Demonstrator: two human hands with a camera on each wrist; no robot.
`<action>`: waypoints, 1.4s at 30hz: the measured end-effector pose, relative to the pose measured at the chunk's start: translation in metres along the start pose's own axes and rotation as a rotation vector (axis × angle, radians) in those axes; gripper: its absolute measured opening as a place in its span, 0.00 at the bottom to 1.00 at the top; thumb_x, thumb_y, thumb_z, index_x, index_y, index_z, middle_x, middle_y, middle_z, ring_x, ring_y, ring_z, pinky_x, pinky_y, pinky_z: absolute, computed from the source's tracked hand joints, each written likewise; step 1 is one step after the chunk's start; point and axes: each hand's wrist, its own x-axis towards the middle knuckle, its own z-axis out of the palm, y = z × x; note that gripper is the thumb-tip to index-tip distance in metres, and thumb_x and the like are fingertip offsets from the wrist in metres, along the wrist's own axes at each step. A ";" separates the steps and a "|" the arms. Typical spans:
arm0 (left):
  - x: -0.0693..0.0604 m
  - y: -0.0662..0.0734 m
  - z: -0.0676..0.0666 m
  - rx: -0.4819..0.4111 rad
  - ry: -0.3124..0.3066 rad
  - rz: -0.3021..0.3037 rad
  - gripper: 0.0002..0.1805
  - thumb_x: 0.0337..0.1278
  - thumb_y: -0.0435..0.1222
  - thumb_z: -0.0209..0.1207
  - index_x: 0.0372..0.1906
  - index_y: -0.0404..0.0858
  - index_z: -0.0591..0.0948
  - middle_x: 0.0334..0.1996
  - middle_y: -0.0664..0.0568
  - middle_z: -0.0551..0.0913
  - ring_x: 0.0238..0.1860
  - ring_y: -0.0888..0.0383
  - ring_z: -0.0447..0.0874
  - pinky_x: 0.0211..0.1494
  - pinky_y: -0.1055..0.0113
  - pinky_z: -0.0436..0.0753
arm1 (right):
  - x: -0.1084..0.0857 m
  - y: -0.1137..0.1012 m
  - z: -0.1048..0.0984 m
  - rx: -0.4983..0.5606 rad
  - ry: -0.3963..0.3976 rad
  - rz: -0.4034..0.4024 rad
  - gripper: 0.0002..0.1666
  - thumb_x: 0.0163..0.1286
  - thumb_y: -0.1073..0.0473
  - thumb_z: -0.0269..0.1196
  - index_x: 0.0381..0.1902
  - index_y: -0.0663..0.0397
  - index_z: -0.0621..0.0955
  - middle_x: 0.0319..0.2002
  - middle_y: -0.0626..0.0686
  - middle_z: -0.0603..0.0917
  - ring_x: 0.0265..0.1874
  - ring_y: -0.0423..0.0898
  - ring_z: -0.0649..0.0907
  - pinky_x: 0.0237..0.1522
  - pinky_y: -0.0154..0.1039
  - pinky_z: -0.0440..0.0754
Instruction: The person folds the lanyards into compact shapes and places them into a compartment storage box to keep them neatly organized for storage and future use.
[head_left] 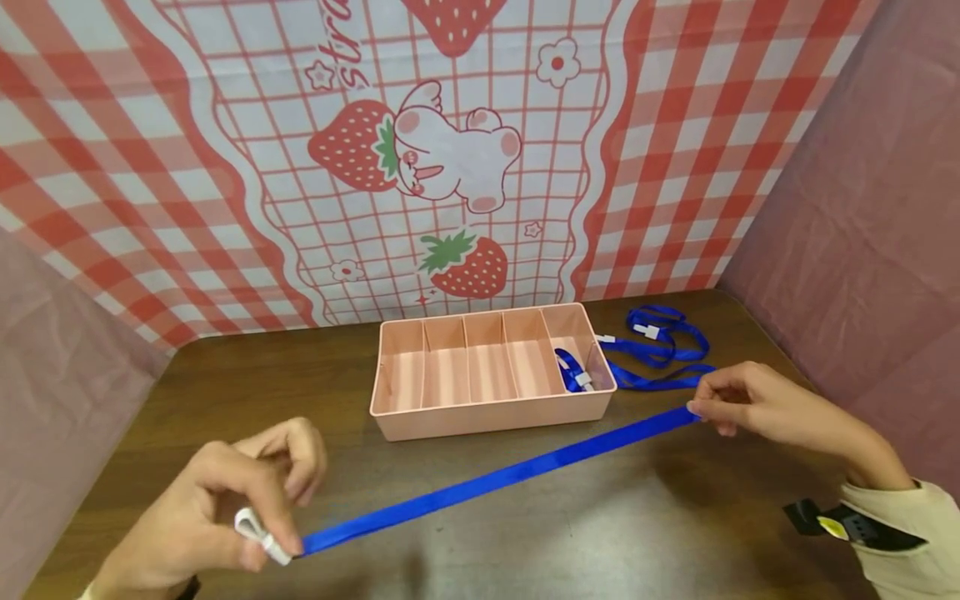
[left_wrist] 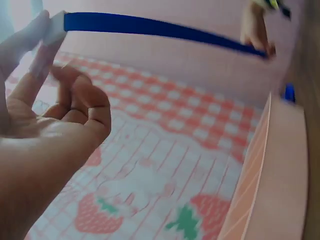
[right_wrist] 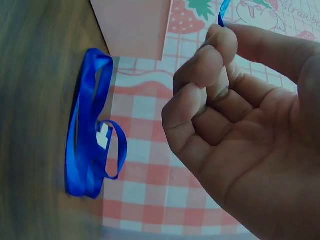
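Observation:
A blue lanyard (head_left: 495,479) is stretched between both hands above the table, sloping up to the right. My left hand (head_left: 217,500) pinches its end at the white plastic clip (head_left: 258,536), between thumb and index finger. At the other end, my right hand (head_left: 757,408) pinches the strap with thumb and fingertips. In the left wrist view the strap (left_wrist: 150,25) runs taut from the clip across to the right hand. Behind the strap stands a pink divided box (head_left: 480,412), whose rightmost compartment holds a coiled blue lanyard (head_left: 572,371) with a white clip.
More blue lanyards (head_left: 667,346) with white clips lie loose on the brown wooden table (head_left: 300,375), right of the box. A strawberry-print cloth (head_left: 480,83) hangs behind the table. Pink fabric (head_left: 862,208) closes off the sides.

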 end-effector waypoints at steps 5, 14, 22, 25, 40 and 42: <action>0.002 -0.004 0.006 -0.100 -0.092 0.021 0.09 0.69 0.29 0.57 0.34 0.24 0.77 0.41 0.36 0.85 0.44 0.44 0.85 0.43 0.57 0.84 | 0.003 -0.003 0.003 0.026 -0.052 -0.009 0.13 0.73 0.66 0.59 0.29 0.45 0.80 0.19 0.46 0.78 0.19 0.40 0.77 0.21 0.35 0.75; -0.016 -0.008 -0.007 0.068 0.182 -0.263 0.18 0.61 0.09 0.42 0.44 0.24 0.79 0.32 0.40 0.84 0.27 0.52 0.86 0.29 0.59 0.85 | 0.003 -0.009 0.006 0.052 -0.071 -0.066 0.13 0.73 0.68 0.57 0.31 0.45 0.80 0.20 0.46 0.78 0.20 0.40 0.78 0.22 0.36 0.78; -0.021 -0.004 -0.022 0.335 0.269 -0.480 0.24 0.71 0.16 0.37 0.61 0.29 0.77 0.26 0.50 0.75 0.26 0.57 0.71 0.23 0.64 0.72 | 0.006 -0.021 0.005 0.104 -0.057 -0.116 0.14 0.73 0.71 0.55 0.33 0.47 0.80 0.21 0.48 0.77 0.20 0.42 0.77 0.20 0.36 0.74; -0.021 -0.001 -0.027 0.341 0.270 -0.495 0.23 0.72 0.17 0.37 0.63 0.28 0.75 0.27 0.49 0.73 0.27 0.56 0.69 0.25 0.62 0.71 | 0.010 -0.028 0.006 0.084 -0.035 -0.115 0.14 0.73 0.70 0.56 0.32 0.46 0.80 0.21 0.47 0.77 0.20 0.42 0.77 0.21 0.37 0.73; -0.025 0.005 -0.034 0.229 0.377 -0.526 0.12 0.66 0.16 0.47 0.45 0.29 0.78 0.28 0.43 0.86 0.33 0.50 0.86 0.44 0.64 0.82 | 0.023 -0.058 0.008 0.028 -0.007 -0.084 0.12 0.74 0.66 0.58 0.32 0.44 0.80 0.22 0.43 0.79 0.21 0.40 0.76 0.21 0.36 0.73; -0.024 0.005 -0.033 0.212 0.356 -0.521 0.13 0.65 0.15 0.47 0.45 0.29 0.78 0.29 0.42 0.86 0.34 0.50 0.87 0.44 0.63 0.84 | 0.023 -0.064 0.009 0.011 -0.008 -0.093 0.12 0.74 0.66 0.59 0.33 0.42 0.80 0.22 0.42 0.78 0.20 0.39 0.75 0.20 0.35 0.72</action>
